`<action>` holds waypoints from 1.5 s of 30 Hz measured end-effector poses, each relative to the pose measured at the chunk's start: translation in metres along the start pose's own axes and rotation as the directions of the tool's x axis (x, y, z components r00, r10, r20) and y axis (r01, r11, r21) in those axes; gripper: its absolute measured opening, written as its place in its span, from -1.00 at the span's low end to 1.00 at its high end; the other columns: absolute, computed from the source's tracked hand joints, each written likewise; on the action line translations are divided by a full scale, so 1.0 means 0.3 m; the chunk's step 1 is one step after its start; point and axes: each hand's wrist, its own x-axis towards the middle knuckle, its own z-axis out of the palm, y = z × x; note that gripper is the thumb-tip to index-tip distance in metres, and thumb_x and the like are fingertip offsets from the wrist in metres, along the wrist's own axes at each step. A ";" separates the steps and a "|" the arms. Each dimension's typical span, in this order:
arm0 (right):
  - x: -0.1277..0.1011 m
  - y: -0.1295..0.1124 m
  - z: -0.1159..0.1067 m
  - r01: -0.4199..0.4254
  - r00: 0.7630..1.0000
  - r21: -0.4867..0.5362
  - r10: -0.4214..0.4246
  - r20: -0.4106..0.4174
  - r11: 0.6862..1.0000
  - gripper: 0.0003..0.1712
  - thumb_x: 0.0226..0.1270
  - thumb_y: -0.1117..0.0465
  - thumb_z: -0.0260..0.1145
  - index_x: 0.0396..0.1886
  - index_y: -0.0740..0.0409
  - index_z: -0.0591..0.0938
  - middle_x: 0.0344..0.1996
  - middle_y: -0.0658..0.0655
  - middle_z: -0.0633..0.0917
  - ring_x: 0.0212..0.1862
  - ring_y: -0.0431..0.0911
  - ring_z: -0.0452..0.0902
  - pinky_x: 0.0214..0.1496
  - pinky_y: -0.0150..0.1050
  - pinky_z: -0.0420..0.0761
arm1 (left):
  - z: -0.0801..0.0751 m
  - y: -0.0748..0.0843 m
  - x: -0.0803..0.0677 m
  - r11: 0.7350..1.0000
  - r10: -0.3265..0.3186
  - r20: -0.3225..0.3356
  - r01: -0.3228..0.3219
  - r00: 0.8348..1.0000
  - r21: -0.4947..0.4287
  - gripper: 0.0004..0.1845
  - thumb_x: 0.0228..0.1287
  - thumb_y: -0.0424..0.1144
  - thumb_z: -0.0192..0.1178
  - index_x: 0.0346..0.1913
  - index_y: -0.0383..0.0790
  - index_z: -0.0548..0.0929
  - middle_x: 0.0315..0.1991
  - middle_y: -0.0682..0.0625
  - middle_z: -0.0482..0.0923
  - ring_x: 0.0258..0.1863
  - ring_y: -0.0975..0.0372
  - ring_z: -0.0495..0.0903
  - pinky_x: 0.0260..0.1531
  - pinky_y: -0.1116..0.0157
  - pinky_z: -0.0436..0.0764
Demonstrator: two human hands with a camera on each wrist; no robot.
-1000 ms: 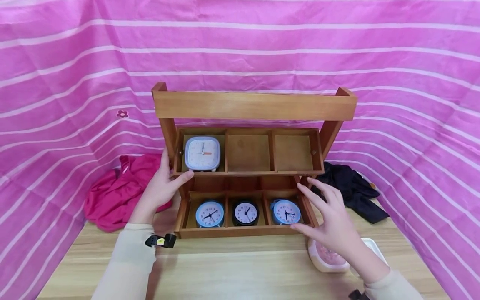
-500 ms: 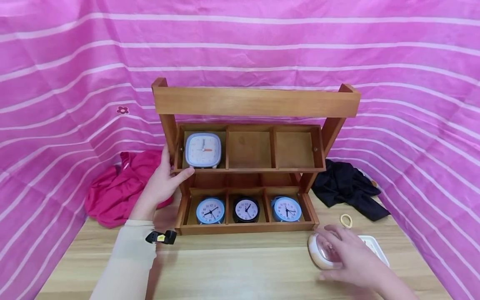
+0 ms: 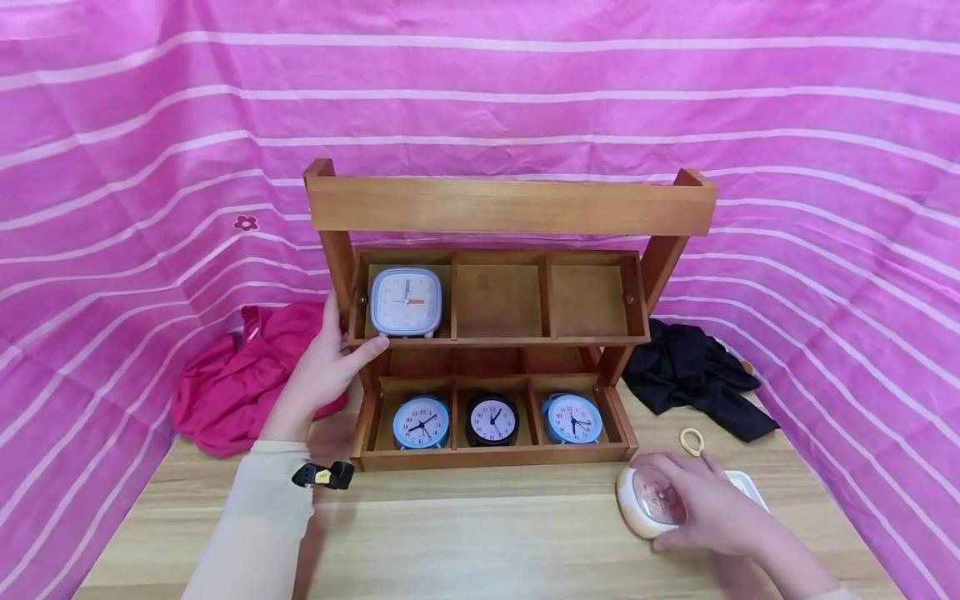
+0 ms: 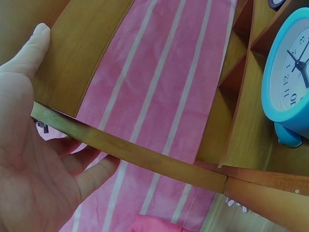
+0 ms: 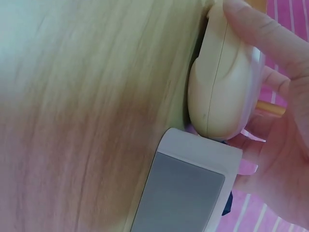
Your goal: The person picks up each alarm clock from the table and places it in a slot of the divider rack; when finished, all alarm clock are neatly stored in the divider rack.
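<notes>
Four clocks [image 3: 492, 421] in the two-tier wooden rack [image 3: 498, 342]

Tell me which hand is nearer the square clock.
Left. The left hand grips the left side of the wooden rack, just beside the square clock; the right hand is farther right, holding a rounded pink-and-white object.

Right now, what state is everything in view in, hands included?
Wooden rack: upright, two upper compartments empty
Rounded object: gripped, partly covered
Left hand: gripping the wooden rack's side
Right hand: holding the rounded object
Square clock: in upper left compartment
Blue clocks: in lower outer compartments
Black clock: in lower middle compartment
Pink cloth: crumpled
Black cloth: crumpled
Yellow ring: lying loose
White rectangular object: partly hidden
</notes>
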 end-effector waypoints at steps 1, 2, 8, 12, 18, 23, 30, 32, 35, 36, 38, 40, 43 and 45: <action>0.001 0.002 0.000 -0.002 1.000 0.002 0.002 -0.001 1.000 0.08 -0.51 -0.14 0.83 0.22 -0.22 0.61 0.17 -0.09 0.65 0.24 0.02 0.55 0.22 0.54 0.26 | 0.000 0.001 0.000 1.000 0.001 0.001 -0.001 1.000 -0.004 0.18 0.41 0.08 0.33 0.66 0.38 -0.45 0.66 -0.24 -0.01 0.54 -0.29 0.19 0.39 -0.39 0.26; 0.002 0.003 0.000 -0.004 1.000 0.001 0.004 -0.003 1.000 0.08 -0.52 -0.16 0.83 0.21 -0.23 0.61 0.17 -0.09 0.66 0.24 0.02 0.55 0.23 0.55 0.25 | 0.000 0.002 0.000 1.000 0.000 0.001 0.000 1.000 -0.005 0.18 0.41 0.08 0.33 0.66 0.38 -0.45 0.66 -0.24 -0.01 0.54 -0.29 0.18 0.39 -0.39 0.26; 0.002 0.011 0.005 0.011 1.000 0.006 -0.011 -0.029 1.000 0.07 -0.54 -0.23 0.81 0.19 -0.27 0.61 0.14 -0.11 0.66 0.24 0.03 0.56 0.25 0.57 0.23 | -0.002 0.010 -0.004 1.000 -0.008 0.004 0.008 1.000 0.006 0.19 0.41 0.10 0.33 0.66 0.35 -0.46 0.67 -0.25 -0.01 0.54 -0.30 0.18 0.38 -0.40 0.26; 0.006 0.014 0.005 0.039 0.997 0.007 -0.038 -0.061 0.999 0.09 -0.57 -0.24 0.81 0.20 -0.26 0.62 0.13 -0.12 0.66 0.20 0.04 0.57 0.27 0.45 0.33 | -0.001 0.007 -0.002 1.000 0.007 0.001 -0.007 1.000 0.002 0.18 0.41 0.08 0.33 0.67 0.33 -0.44 0.66 -0.25 -0.01 0.54 -0.30 0.18 0.38 -0.40 0.27; 0.011 0.009 -0.017 0.060 0.995 -0.022 -0.062 -0.081 0.998 0.14 -0.56 -0.23 0.83 0.25 -0.25 0.61 0.14 -0.17 0.63 0.13 -0.07 0.58 0.12 0.08 0.61 | 0.001 -0.003 -0.002 1.000 0.020 0.001 -0.020 1.000 -0.005 0.17 0.41 0.07 0.33 0.66 0.38 -0.43 0.67 -0.23 -0.01 0.54 -0.29 0.19 0.37 -0.41 0.27; 0.016 -0.010 -0.057 0.036 0.997 -0.006 -0.036 -0.061 0.999 0.14 -0.50 -0.18 0.85 0.30 -0.30 0.59 0.19 -0.15 0.60 0.15 -0.12 0.54 0.10 0.00 0.65 | 0.002 -0.008 -0.002 1.000 0.012 0.001 -0.012 1.000 -0.001 0.18 0.41 0.08 0.33 0.66 0.40 -0.44 0.66 -0.24 -0.01 0.53 -0.30 0.19 0.37 -0.42 0.27; 0.068 -0.021 -0.132 0.121 0.977 0.006 -0.118 -0.176 0.993 0.15 -0.54 -0.08 0.89 0.29 -0.23 0.62 0.22 -0.13 0.58 0.24 -0.14 0.44 0.34 -0.53 0.30 | 0.002 -0.008 -0.001 1.000 0.002 -0.003 -0.002 1.000 0.008 0.19 0.40 0.10 0.34 0.66 0.38 -0.45 0.65 -0.27 0.01 0.52 -0.31 0.22 0.39 -0.40 0.26; 0.092 -0.024 -0.158 0.157 0.965 0.003 -0.153 -0.215 0.988 0.15 -0.55 -0.08 0.89 0.28 -0.19 0.64 0.22 -0.09 0.60 0.25 -0.13 0.43 0.36 -0.66 0.13 | 0.004 -0.007 -0.002 1.000 0.002 -0.001 -0.002 1.000 0.006 0.18 0.40 0.11 0.34 0.66 0.38 -0.44 0.65 -0.26 0.01 0.52 -0.30 0.22 0.39 -0.40 0.26; 0.130 -0.037 -0.205 0.184 0.951 -0.011 -0.181 -0.251 0.983 0.14 -0.46 -0.18 0.86 0.31 -0.16 0.63 0.26 -0.01 0.59 0.28 -0.08 0.42 0.38 -0.65 0.09 | 0.006 -0.006 -0.005 1.000 -0.001 0.001 0.001 1.000 0.004 0.18 0.41 0.10 0.33 0.66 0.36 -0.44 0.65 -0.27 0.01 0.52 -0.30 0.22 0.39 -0.39 0.26; 0.146 -0.045 -0.221 0.192 0.946 -0.015 -0.189 -0.262 0.981 0.14 -0.44 -0.19 0.85 0.33 -0.14 0.63 0.27 0.02 0.59 0.27 -0.05 0.43 0.38 -0.59 0.16 | 0.006 -0.005 -0.006 1.000 -0.002 0.002 0.002 1.000 0.002 0.18 0.41 0.10 0.33 0.66 0.36 -0.44 0.65 -0.27 0.02 0.52 -0.30 0.22 0.39 -0.39 0.27; 0.179 -0.061 -0.250 0.203 0.938 -0.017 -0.199 -0.285 0.979 0.15 -0.42 -0.18 0.85 0.36 -0.13 0.62 0.29 0.08 0.58 0.28 0.02 0.44 0.37 -0.40 0.31 | 0.004 -0.004 -0.008 1.000 -0.008 0.000 0.008 1.000 0.004 0.18 0.41 0.11 0.33 0.67 0.35 -0.44 0.65 -0.28 0.02 0.51 -0.30 0.23 0.39 -0.38 0.27; 0.214 -0.080 -0.274 0.209 0.928 -0.018 -0.204 -0.313 0.978 0.18 -0.43 -0.13 0.86 0.38 -0.12 0.61 0.31 0.11 0.58 0.29 0.06 0.44 0.30 -0.17 0.42 | 0.002 -0.003 -0.008 1.000 -0.013 -0.001 0.013 1.000 0.007 0.18 0.41 0.12 0.33 0.67 0.35 -0.44 0.64 -0.29 0.02 0.51 -0.31 0.24 0.39 -0.39 0.27; 0.260 -0.108 -0.300 0.215 0.916 -0.012 -0.206 -0.345 0.977 0.21 -0.48 -0.05 0.89 0.40 -0.14 0.61 0.35 0.14 0.57 0.33 0.11 0.43 0.22 0.09 0.49 | 0.000 -0.002 -0.007 1.000 -0.021 0.000 0.021 1.000 0.009 0.18 0.40 0.15 0.32 0.66 0.38 -0.45 0.65 -0.28 0.02 0.50 -0.32 0.25 0.36 -0.39 0.31; 0.287 -0.127 -0.313 0.216 0.913 -0.004 -0.203 -0.354 0.976 0.22 -0.49 -0.04 0.90 0.40 -0.17 0.61 0.36 0.14 0.56 0.34 0.12 0.43 0.20 0.19 0.53 | 0.000 -0.002 -0.006 1.000 -0.024 0.003 0.024 1.000 0.007 0.18 0.40 0.15 0.32 0.65 0.40 -0.45 0.65 -0.27 0.01 0.50 -0.31 0.26 0.36 -0.39 0.32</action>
